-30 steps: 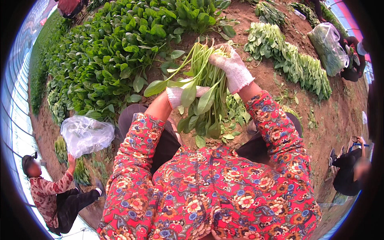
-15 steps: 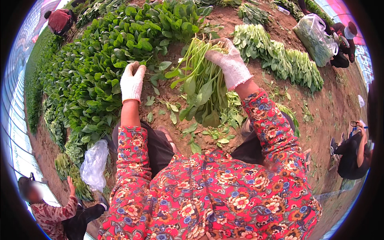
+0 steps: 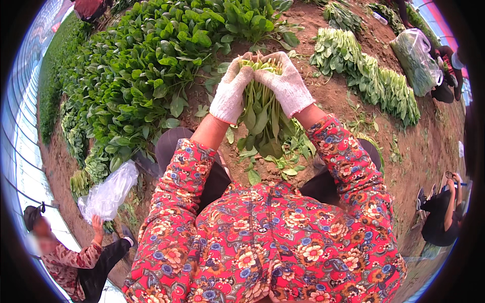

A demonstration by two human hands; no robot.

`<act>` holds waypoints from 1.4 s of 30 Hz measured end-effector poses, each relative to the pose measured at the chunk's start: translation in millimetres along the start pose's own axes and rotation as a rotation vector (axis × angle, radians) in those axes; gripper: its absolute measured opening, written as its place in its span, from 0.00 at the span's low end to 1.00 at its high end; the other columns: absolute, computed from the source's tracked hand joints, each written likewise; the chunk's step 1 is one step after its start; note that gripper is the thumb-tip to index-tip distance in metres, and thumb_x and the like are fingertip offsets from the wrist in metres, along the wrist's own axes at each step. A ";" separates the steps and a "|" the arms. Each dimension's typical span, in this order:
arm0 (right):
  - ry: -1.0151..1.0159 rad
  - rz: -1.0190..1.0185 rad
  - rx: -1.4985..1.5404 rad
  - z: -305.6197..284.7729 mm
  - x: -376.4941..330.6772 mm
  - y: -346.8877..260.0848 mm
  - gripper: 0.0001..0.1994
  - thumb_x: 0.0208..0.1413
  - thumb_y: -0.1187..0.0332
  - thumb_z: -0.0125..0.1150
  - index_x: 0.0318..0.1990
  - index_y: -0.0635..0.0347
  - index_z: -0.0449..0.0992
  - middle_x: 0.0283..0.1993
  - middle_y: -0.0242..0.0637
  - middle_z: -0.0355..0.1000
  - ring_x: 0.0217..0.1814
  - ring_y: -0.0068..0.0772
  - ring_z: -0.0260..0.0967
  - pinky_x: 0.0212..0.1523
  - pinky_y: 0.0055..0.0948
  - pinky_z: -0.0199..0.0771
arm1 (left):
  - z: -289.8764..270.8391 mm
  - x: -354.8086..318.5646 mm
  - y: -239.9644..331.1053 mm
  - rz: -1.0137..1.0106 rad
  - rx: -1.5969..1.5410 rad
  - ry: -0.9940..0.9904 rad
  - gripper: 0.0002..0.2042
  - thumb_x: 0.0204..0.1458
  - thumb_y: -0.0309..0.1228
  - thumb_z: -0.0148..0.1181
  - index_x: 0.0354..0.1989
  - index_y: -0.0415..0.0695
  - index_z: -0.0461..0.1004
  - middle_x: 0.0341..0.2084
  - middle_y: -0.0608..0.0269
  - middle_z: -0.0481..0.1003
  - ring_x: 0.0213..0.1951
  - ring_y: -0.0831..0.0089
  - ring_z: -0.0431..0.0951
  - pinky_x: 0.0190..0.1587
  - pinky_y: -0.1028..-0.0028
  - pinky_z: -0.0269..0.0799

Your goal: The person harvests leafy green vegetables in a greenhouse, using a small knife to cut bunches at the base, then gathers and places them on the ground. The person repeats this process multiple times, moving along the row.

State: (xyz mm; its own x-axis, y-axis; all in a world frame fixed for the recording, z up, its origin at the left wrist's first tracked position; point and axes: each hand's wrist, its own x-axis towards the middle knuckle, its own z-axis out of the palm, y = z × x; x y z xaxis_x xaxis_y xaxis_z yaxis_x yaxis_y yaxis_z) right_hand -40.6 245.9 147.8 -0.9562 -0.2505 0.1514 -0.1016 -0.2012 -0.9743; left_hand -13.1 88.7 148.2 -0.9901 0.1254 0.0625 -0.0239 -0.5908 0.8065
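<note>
A bunch of spinach [image 3: 261, 118] hangs between my gloved hands, its root ends up and its leaves pointing down toward me. My left hand [image 3: 233, 90] is wrapped round the left side of the stems near the roots. From the other side my right hand [image 3: 286, 83] closes on the same stems. Both wear white knit gloves soiled at the fingers. Loose leaves [image 3: 290, 170] lie on the soil below the bunch, between my knees. Growing spinach [image 3: 146, 65] stands to the left and ahead of my hands.
Rows of harvested spinach bunches [image 3: 369, 76] lie on the soil at the right. Beyond them stands a filled clear plastic bag [image 3: 417, 60]. A crumpled plastic bag [image 3: 111, 192] lies at lower left, beside a seated person [image 3: 70, 257]. Another person [image 3: 442, 212] sits at far right.
My left hand has moved right, from the growing plants to the bunch, and closed on its stems. The bunch's spread-out stems are now gathered upright. The seated person's hand reaches the crumpled bag.
</note>
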 end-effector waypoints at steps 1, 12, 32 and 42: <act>0.012 0.002 -0.053 -0.1 0.1 -0.9 0.21 0.55 0.68 0.71 0.51 0.65 0.69 0.46 0.38 0.77 0.48 0.24 0.75 0.50 0.27 0.76 | 0.0 -0.4 0.1 0.003 0.052 0.034 0.19 0.67 0.30 0.53 0.64 0.41 0.66 0.58 0.61 0.71 0.58 0.73 0.71 0.61 0.72 0.68; 0.154 -0.232 -0.286 12.6 -7.5 5.0 0.27 0.60 0.62 0.67 0.62 0.65 0.65 0.58 0.46 0.72 0.59 0.36 0.71 0.61 0.33 0.70 | 5.8 -5.6 -12.5 0.051 0.176 0.044 0.21 0.69 0.34 0.49 0.68 0.41 0.62 0.60 0.63 0.69 0.60 0.75 0.69 0.63 0.74 0.64; -0.053 -0.069 0.093 16.1 19.8 5.5 0.35 0.65 0.57 0.60 0.72 0.66 0.53 0.71 0.54 0.59 0.74 0.42 0.56 0.70 0.36 0.60 | -6.2 6.2 0.7 0.165 0.271 0.177 0.39 0.53 0.19 0.66 0.72 0.41 0.54 0.66 0.60 0.64 0.60 0.72 0.71 0.61 0.71 0.70; -0.183 -0.021 -0.223 36.4 -0.8 33.0 0.53 0.46 0.56 0.76 0.74 0.60 0.46 0.63 0.51 0.69 0.64 0.41 0.70 0.63 0.35 0.70 | -12.8 4.9 15.4 0.081 0.063 0.281 0.34 0.55 0.18 0.63 0.70 0.48 0.58 0.58 0.60 0.71 0.55 0.69 0.75 0.57 0.68 0.74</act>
State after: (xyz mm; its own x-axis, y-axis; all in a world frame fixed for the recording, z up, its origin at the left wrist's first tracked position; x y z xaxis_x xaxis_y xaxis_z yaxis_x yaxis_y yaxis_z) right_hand -33.2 205.0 121.6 -0.8896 -0.4197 0.1803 -0.1987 0.0002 -0.9801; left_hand -20.1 70.0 153.4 -0.9881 -0.1511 -0.0299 0.0569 -0.5382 0.8409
